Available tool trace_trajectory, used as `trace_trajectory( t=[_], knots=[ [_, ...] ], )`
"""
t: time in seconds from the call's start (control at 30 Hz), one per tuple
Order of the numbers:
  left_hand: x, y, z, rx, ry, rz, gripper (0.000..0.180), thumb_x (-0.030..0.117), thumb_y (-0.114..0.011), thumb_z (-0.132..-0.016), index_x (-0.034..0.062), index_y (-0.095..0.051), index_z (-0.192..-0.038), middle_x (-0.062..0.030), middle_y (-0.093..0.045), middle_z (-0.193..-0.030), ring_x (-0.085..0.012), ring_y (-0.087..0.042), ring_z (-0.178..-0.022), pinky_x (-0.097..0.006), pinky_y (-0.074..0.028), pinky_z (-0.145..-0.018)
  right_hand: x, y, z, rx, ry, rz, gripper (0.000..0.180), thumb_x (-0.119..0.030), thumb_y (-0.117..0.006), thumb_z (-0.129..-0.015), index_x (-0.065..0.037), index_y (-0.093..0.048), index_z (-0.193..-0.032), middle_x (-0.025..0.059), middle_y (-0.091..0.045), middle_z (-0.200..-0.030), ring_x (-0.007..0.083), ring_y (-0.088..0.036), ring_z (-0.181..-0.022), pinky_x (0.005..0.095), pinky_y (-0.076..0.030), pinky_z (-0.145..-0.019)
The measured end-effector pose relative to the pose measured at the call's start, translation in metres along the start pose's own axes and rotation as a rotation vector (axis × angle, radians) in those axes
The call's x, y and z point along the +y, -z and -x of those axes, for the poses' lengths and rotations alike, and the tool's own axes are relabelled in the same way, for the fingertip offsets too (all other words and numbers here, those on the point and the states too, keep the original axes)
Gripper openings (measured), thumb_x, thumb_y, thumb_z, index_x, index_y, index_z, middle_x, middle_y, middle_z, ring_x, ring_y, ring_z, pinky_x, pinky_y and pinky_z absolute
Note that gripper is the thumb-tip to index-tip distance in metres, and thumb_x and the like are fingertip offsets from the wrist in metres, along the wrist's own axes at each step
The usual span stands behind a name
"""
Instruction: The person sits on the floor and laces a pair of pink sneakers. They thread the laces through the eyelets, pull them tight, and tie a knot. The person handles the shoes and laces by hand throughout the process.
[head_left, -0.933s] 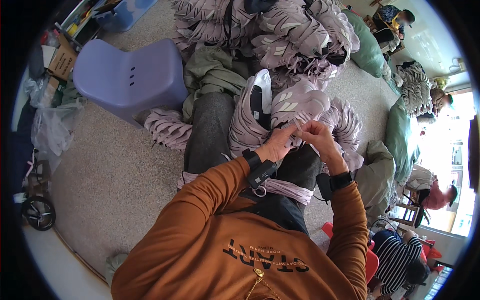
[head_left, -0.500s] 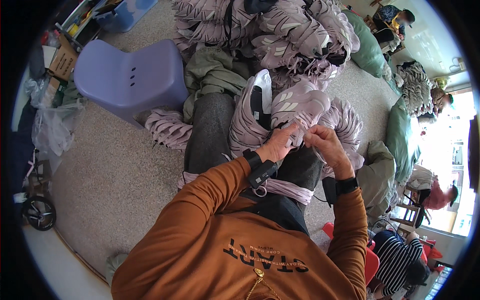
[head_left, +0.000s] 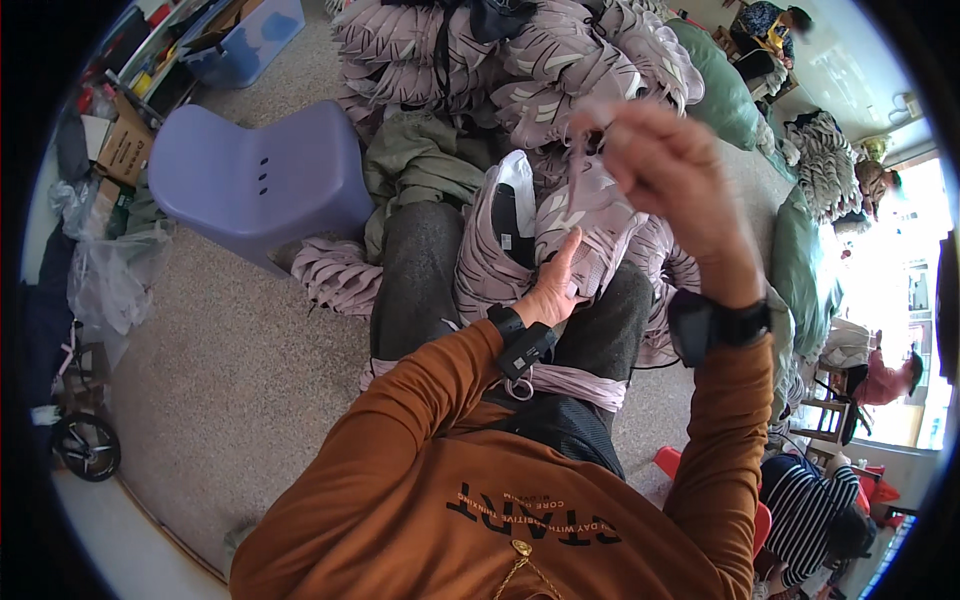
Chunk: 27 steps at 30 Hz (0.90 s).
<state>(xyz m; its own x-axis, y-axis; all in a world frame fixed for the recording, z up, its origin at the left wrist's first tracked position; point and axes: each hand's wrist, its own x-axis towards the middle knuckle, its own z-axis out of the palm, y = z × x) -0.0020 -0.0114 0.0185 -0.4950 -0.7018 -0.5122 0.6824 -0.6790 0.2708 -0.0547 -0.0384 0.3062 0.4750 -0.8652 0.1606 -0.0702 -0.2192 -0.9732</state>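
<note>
Between my knees rests a stack of pale pink shoe uppers with white stripes. My left hand grips the edge of the front shoe upper, its thumb lying on top. Raised above it, my right hand is blurred by motion, with its fingers closed on a pale pink shoelace that runs down toward the shoe upper. A bundle of pink shoelaces lies across my thighs. Beside the left hand stands another pink upper with a white lining.
Large piles of pink uppers stand ahead. A purple stool is at the left, with more uppers by it. Green sacks and several people, one in a striped top, are at the right. Plastic bags lie far left.
My right hand has risen up and away from the shoe upper, drawing the shoelace with it. My left hand has stayed on the shoe upper.
</note>
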Motion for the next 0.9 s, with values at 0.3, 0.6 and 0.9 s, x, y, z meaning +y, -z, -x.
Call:
trace_trajectory(
  t=[0.3, 0.6, 0.9],
  knots=[
    [-0.012, -0.008, 0.016, -0.055, -0.013, 0.005, 0.046, 0.052, -0.062, -0.097, 0.0191, -0.06, -0.129, -0.0011, -0.066, -0.123, -0.0201, -0.062, -0.114, -0.043, -0.043, -0.101, 0.184, 0.049, 0.09, 0.153, -0.7, 0.25, 0.021, -0.017, -0.065, -0.093, -0.002, -0.064, -0.079, 0.0, -0.061, -0.062, 0.006, -0.053, -0.05, 0.0228, -0.039, -0.044],
    [-0.012, 0.018, -0.002, -0.094, -0.064, 0.086, 0.032, 0.02, -0.072, -0.094, 0.0135, -0.062, -0.124, -0.0052, -0.067, -0.114, -0.0209, -0.066, -0.103, -0.038, -0.052, -0.092, 0.186, 0.037, 0.093, 0.11, -0.619, 0.346, 0.02, -0.018, -0.068, -0.091, -0.001, -0.067, -0.08, 0.0012, -0.063, -0.064, 0.0075, -0.056, -0.052, 0.0243, -0.043, -0.048],
    [-0.006, -0.003, 0.014, -0.021, -0.02, 0.103, 0.028, 0.019, -0.074, -0.092, 0.0117, -0.066, -0.118, -0.0001, -0.068, -0.109, -0.017, -0.065, -0.099, -0.037, -0.052, -0.086, 0.168, 0.074, 0.158, 0.103, -0.569, 0.485, 0.018, -0.016, -0.068, -0.09, 0.001, -0.07, -0.083, 0.0055, -0.066, -0.071, 0.014, -0.062, -0.061, 0.0289, -0.05, -0.059]
  ],
)
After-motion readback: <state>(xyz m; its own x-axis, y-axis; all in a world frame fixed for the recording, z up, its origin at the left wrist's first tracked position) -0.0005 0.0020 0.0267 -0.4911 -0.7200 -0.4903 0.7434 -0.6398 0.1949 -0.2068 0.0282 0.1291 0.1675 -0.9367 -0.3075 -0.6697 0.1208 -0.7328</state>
